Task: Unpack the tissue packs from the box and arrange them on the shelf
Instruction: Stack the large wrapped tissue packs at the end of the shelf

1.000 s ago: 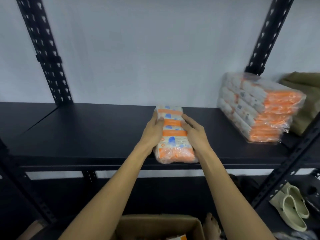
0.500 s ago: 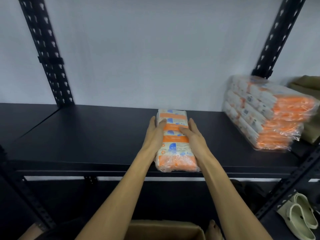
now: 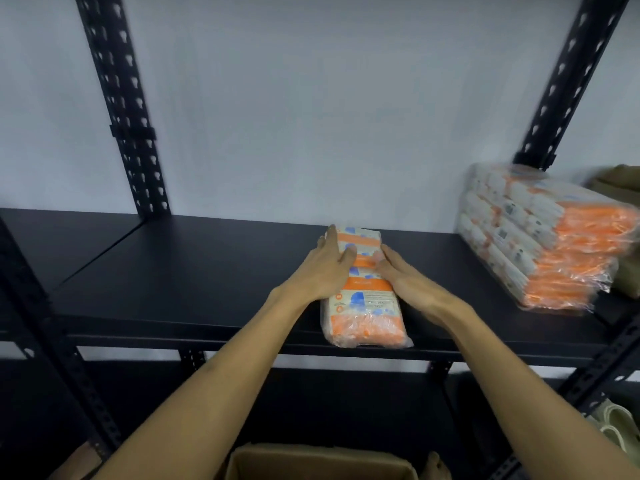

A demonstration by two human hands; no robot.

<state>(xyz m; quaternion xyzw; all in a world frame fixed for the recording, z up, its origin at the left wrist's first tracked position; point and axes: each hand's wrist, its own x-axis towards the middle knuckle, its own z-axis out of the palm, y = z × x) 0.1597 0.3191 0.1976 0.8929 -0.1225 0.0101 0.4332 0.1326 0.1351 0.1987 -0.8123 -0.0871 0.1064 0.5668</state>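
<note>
At six o'clock, nearest you, the open cardboard box [image 3: 320, 462] sat below the shelf, cut off by the bottom edge so its contents could not be seen; something at its right corner was too dim to name. Your forearms rose from there to the black shelf [image 3: 194, 282]. Your left hand [image 3: 320, 271] lay flat along the left side of the tissue pack [image 3: 363, 306], fingers [image 3: 330, 242] straight and close together, thumb resting on top; your right hand [image 3: 408, 284] pressed the right side the same way, fingers extended, not curled round it. That flat two-sided hold looked meant to square the pack and slide it back, since its orange end was level with the shelf's front lip. The hands hid the pack's middle, and its print was too blurred to read. At three o'clock the wrapped stack of tissue packs [image 3: 543, 237] stood well apart, against the rear upright, likely the row you were building toward. Beyond it an olive-coloured object [image 3: 620, 178] was cut off by the frame. At four o'clock, pale footwear [image 3: 620, 424] lay low and partly cropped.
</note>
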